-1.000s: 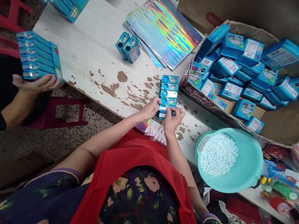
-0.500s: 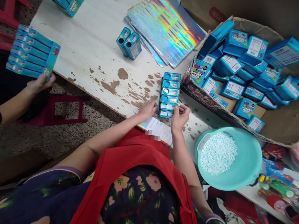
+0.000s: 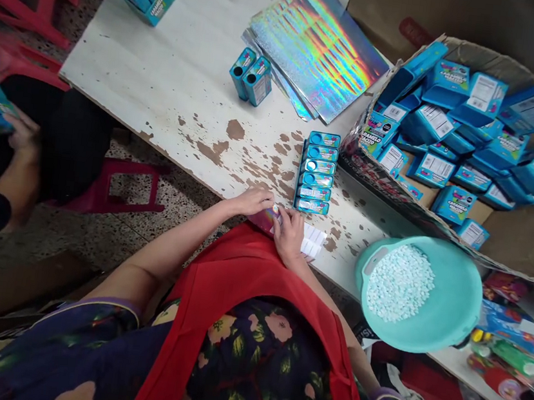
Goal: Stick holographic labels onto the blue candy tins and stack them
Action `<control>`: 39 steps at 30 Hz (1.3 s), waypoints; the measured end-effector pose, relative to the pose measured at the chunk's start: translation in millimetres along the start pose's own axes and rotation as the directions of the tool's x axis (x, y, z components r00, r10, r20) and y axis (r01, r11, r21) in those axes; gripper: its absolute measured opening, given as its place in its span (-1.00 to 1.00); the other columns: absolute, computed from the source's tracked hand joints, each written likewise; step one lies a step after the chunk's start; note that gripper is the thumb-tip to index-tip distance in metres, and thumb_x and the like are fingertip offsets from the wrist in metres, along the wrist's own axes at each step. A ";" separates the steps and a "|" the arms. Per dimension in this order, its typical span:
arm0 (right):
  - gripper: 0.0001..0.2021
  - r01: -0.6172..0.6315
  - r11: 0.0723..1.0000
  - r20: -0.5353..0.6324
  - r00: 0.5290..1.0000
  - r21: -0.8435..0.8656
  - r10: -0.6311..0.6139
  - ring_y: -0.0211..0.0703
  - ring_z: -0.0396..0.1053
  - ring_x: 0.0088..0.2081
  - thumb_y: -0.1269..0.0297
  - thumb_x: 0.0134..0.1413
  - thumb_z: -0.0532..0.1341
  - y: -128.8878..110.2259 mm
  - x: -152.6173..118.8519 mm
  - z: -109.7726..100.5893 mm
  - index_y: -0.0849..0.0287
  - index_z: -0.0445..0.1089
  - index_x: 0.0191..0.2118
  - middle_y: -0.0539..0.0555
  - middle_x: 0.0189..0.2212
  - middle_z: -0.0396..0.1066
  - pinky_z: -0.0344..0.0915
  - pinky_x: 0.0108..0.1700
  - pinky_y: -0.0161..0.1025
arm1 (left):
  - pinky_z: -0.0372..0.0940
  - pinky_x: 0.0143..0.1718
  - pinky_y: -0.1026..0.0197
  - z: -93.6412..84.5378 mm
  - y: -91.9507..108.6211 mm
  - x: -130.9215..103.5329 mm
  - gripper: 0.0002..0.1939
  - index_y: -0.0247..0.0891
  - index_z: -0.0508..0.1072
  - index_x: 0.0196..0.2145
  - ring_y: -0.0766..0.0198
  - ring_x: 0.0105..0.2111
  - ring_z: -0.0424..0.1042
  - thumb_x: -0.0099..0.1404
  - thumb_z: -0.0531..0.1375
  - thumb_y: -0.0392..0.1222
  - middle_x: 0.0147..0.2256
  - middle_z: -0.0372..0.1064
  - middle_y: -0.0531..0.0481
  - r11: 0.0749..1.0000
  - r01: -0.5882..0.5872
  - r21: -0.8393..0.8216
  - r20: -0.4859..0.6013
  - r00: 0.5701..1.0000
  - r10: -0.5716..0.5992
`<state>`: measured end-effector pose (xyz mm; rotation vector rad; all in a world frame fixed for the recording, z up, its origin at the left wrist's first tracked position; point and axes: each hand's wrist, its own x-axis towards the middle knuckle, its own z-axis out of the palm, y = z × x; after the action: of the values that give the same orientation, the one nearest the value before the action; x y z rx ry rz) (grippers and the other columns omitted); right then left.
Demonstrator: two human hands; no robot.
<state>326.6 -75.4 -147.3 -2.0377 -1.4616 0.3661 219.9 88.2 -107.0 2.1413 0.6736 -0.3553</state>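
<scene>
At the table's front edge lies a shiny holographic sticker sheet (image 3: 313, 241), partly covered by my hands. My left hand (image 3: 253, 202) pinches the sheet's left part. Close beside it, my right hand (image 3: 289, 234) has its thumb and fingers pressed together at the sheet; a small sticker between them is too small to make out. Just beyond my fingers stands a row of several blue candy boxes (image 3: 318, 172), tops facing up. The nearest two have shiny strips on their tops, while farther ones show round recesses.
Two blue boxes (image 3: 251, 76) stand near stacked holographic sheets (image 3: 320, 44). A carton (image 3: 373, 167) of blue boxes is at right, above a turquoise bucket (image 3: 454, 301) holding small white pieces. At left, a co-worker's hand (image 3: 25, 131) holds blue boxes beside red stools (image 3: 126, 192).
Both my hands have left the row of boxes and come together on the sticker sheet at the table edge. The co-worker's hand has moved left with its boxes. The view has shifted slightly.
</scene>
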 end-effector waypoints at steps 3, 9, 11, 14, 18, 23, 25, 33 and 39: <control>-0.73 -0.009 0.998 -0.037 0.999 -0.064 0.007 -0.03 0.25 -0.10 0.19 0.26 0.13 3.0 2.1 -3.1 0.12 0.43 0.00 0.19 -0.11 0.38 0.21 -0.10 -0.09 | 0.15 -0.20 0.25 1.3 -3.2 -2.0 -0.69 -0.26 0.42 -0.17 0.21 -0.23 0.37 0.35 -0.01 -0.05 -0.23 0.44 -0.04 0.997 -0.068 -0.026 -0.023 0.997 0.068; -0.71 0.022 0.996 0.015 1.000 -0.090 -0.021 -0.03 0.24 -0.09 0.18 0.27 0.12 4.6 4.4 -7.4 0.11 0.39 0.04 0.17 -0.06 0.42 0.13 -0.09 -0.09 | 0.10 -0.15 0.18 5.1 -6.7 -2.1 -0.67 -0.24 0.49 -0.35 0.15 -0.19 0.35 0.37 0.00 -0.05 -0.29 0.43 -0.06 0.987 -0.118 0.108 -0.034 0.992 0.123; -0.69 0.027 0.994 0.019 1.000 -0.109 -0.025 -0.03 0.24 -0.08 0.19 0.27 0.13 4.8 4.7 -6.1 0.10 0.37 0.08 0.18 -0.04 0.41 0.12 -0.07 -0.09 | 0.11 -0.16 0.17 5.4 -5.6 -0.4 -0.62 -0.25 0.48 -0.39 0.17 -0.20 0.34 0.40 -0.06 -0.07 -0.31 0.43 -0.07 0.983 -0.119 0.140 -0.027 0.992 0.124; -0.71 0.067 0.987 0.021 0.998 -0.143 -0.065 -0.02 0.25 -0.04 0.25 0.26 0.13 5.1 3.1 -3.7 0.06 0.38 0.07 0.17 -0.01 0.42 0.11 -0.02 -0.05 | 0.11 -0.16 0.17 4.8 -4.5 2.4 -0.60 -0.26 0.46 -0.41 0.17 -0.20 0.33 0.40 -0.09 -0.08 -0.34 0.42 -0.07 0.981 -0.108 0.159 -0.003 0.994 0.109; -0.63 0.153 0.971 0.058 0.988 -0.183 -0.145 0.02 0.20 0.10 0.35 0.28 0.07 5.8 -2.4 -1.3 0.06 0.30 0.16 0.17 0.11 0.35 0.03 0.11 0.03 | 0.14 -0.16 0.19 5.9 -7.3 7.0 -0.63 -0.26 0.45 -0.43 0.17 -0.22 0.33 0.36 -0.05 -0.07 -0.35 0.43 -0.06 0.988 -0.092 0.126 0.004 0.996 0.092; -0.69 0.229 0.948 0.083 0.973 -0.223 -0.215 0.01 0.20 0.12 0.37 0.26 0.08 5.6 -9.8 -4.2 0.07 0.37 0.07 0.12 0.12 0.36 0.04 0.11 -0.01 | 0.17 -0.21 0.19 9.3 -11.5 14.0 -0.66 -0.27 0.47 -0.42 0.17 -0.25 0.35 0.30 0.01 -0.05 -0.35 0.44 -0.07 0.996 -0.015 0.087 -0.012 1.000 0.016; -0.78 0.231 0.955 0.092 0.972 -0.188 -0.217 -0.04 0.27 0.04 0.34 0.26 0.10 3.0 -11.0 -10.1 0.07 0.44 -0.07 0.09 0.00 0.45 0.09 0.06 -0.06 | 0.18 -0.20 0.18 10.5 -11.3 16.4 -0.67 -0.28 0.49 -0.39 0.15 -0.24 0.37 0.30 0.01 -0.06 -0.33 0.45 -0.08 0.997 0.019 0.074 -0.018 1.000 -0.018; -0.85 -0.028 0.953 -0.070 0.996 0.302 0.051 -0.18 0.36 -0.30 0.22 0.25 0.15 -19.4 7.5 -62.6 0.14 0.40 -0.30 0.04 -0.39 0.45 0.26 -0.21 -0.21 | 0.14 0.07 0.04 6.7 13.3 3.7 -0.66 -0.26 0.51 -0.21 0.09 -0.02 0.32 0.36 0.00 -0.05 -0.11 0.44 -0.13 0.997 0.002 -0.071 -0.309 0.951 -0.024; -0.83 -0.241 0.829 -0.094 0.939 0.505 0.331 -0.20 0.37 -0.33 0.15 0.15 0.21 -15.7 31.0 -75.1 0.15 0.41 -0.31 0.00 -0.39 0.44 0.30 -0.19 -0.21 | 0.25 -0.28 0.28 0.7 47.9 -7.1 -0.70 -0.31 0.45 -0.32 0.30 -0.35 0.38 0.26 0.11 0.01 -0.40 0.41 0.03 0.840 -0.086 -0.535 -0.083 0.995 0.049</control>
<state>366.3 -66.4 -75.3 -1.8100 -0.8382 0.5939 241.8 61.3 -73.3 1.6327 0.6418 -0.0400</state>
